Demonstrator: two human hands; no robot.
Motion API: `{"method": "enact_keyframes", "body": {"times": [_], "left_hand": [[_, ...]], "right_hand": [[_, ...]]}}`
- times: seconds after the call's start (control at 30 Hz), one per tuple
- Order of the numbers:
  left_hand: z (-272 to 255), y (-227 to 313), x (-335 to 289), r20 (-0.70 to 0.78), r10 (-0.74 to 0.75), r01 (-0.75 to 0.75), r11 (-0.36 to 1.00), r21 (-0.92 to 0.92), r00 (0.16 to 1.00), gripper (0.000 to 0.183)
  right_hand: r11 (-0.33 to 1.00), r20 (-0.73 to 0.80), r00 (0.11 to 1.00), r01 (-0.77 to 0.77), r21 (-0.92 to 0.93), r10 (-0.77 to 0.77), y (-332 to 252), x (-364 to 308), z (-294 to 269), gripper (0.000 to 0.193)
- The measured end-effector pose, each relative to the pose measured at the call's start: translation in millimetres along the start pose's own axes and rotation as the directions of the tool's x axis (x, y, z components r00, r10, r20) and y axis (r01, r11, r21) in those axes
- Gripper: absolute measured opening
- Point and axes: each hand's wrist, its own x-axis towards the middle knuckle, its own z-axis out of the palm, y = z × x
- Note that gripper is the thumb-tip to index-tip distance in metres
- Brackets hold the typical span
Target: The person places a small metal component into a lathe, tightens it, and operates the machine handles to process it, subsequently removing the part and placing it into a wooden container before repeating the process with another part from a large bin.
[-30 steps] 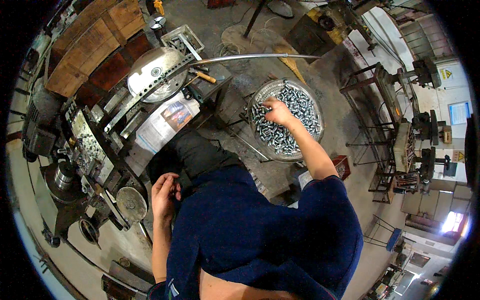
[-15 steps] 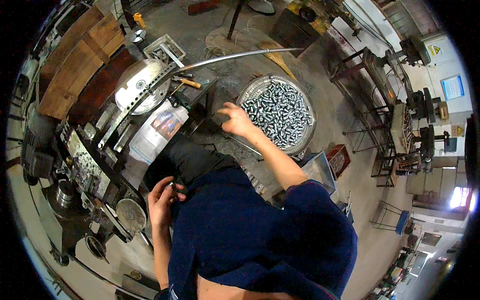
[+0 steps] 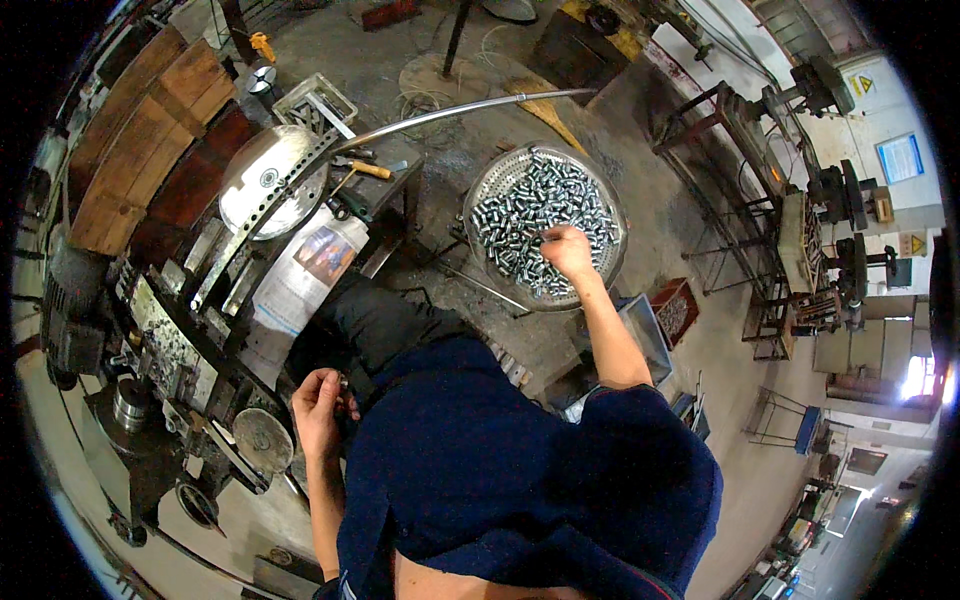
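Right hand [image 3: 569, 254] is pinching narrow over the bowl's [image 3: 489, 182] pins [image 3: 543, 200]. Left hand [image 3: 318, 412] is curling left of it, can't tell if holding.

Pale floor [image 3: 752, 485], white wall [image 3: 888, 112], glaring window [image 3: 918, 378] at right

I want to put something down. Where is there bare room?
There's bare floor between the round metal tray and the dark metal stand. The tray is crowded with shiny metal pieces around the right hand; the machine at left looks cluttered.
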Motion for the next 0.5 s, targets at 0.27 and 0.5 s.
{"method": "enact_keyframes", "body": {"times": [0.27,0.5], "left_hand": [[-4,2,1,-0.037,-0.001,0.002,1.000,0.028,0.999,0.019],[-1,-1,-1,-0.054,-0.034,0.034,0.999,0.004,0.998,0.015]], "right_hand": [[0.995,-0.044,0.995,-0.089,0.040,0.090,61,13,13,0.033],[0.670,0.065,0.871,-0.421,0.612,0.488,-3,38,22,0.045]]}}
